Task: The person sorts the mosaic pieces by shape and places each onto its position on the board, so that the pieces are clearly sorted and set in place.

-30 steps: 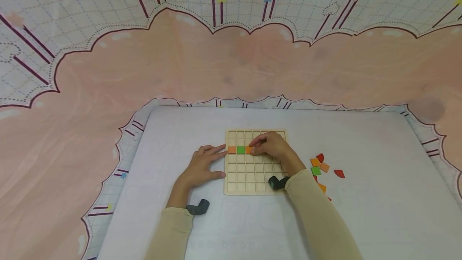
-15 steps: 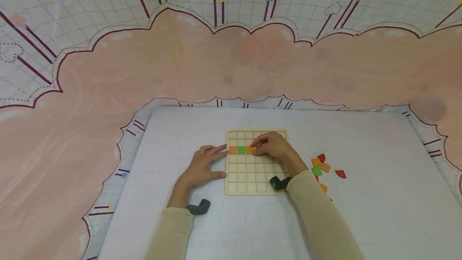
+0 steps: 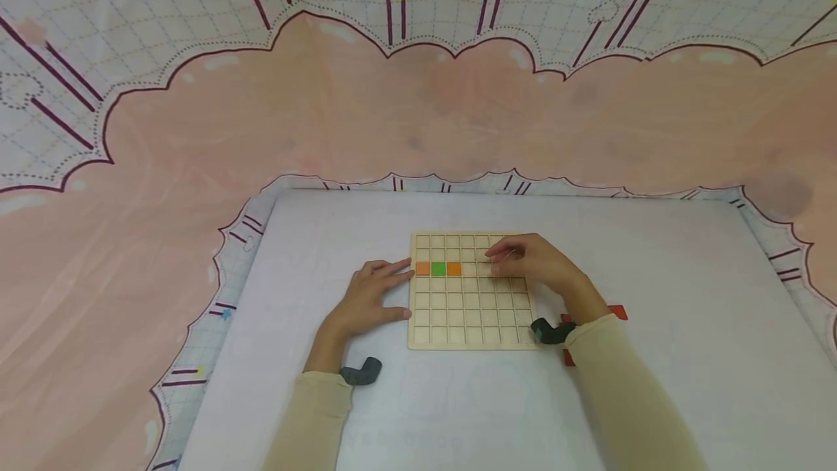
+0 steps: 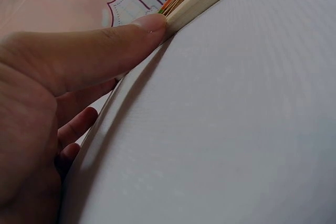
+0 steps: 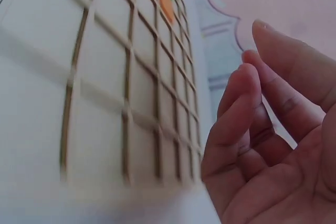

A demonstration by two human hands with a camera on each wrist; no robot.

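Observation:
A pale wooden grid board (image 3: 464, 302) lies on the white table. In one of its rows sit an orange square tile (image 3: 423, 268), a green square tile (image 3: 438, 268) and a second orange tile (image 3: 454, 268), side by side from the left edge. My left hand (image 3: 368, 300) touches the board's left edge with its thumb and spread fingers; the left wrist view has the thumb (image 4: 105, 53) against the edge. Over the board's right side hovers my right hand (image 3: 543, 264), its fingers loosely bent. Nothing is between them in the right wrist view.
Red pieces (image 3: 617, 312) lie right of the board, partly hidden by the right wrist and sleeve. Dark wrist cameras (image 3: 553, 331) sit on both wrists. A patterned pink and white cloth (image 3: 418, 115) hangs behind the table.
My right hand has let go of the second orange tile, which stays in its cell, and has moved right across the board. My left hand has kept its place.

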